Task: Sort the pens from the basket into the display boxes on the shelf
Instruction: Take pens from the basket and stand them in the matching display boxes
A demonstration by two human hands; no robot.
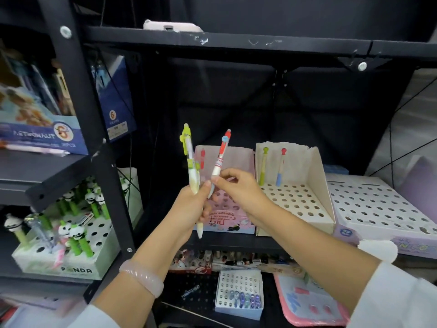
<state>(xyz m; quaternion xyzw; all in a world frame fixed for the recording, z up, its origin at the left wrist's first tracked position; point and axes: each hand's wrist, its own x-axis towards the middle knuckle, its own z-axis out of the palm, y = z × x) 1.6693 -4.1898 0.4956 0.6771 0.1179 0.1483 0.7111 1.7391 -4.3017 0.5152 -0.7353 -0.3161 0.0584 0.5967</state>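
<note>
A black shelf [236,242] carries pink [227,221], cream [295,197] and lilac display boxes [378,209].

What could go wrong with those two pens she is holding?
The left hand grips the green pen while the right hand pinches the red pen crossing it, so pulling one might knock the other loose. The red pen could also land in the cream box, which already mixes colours.

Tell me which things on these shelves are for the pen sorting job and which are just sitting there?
For the job:
left hand gripping the green pen
right hand pinching the red pen
pink display box
cream display box

Just sitting there:
panda pen box
blue box
pink tray
small white box with clear pieces
</note>
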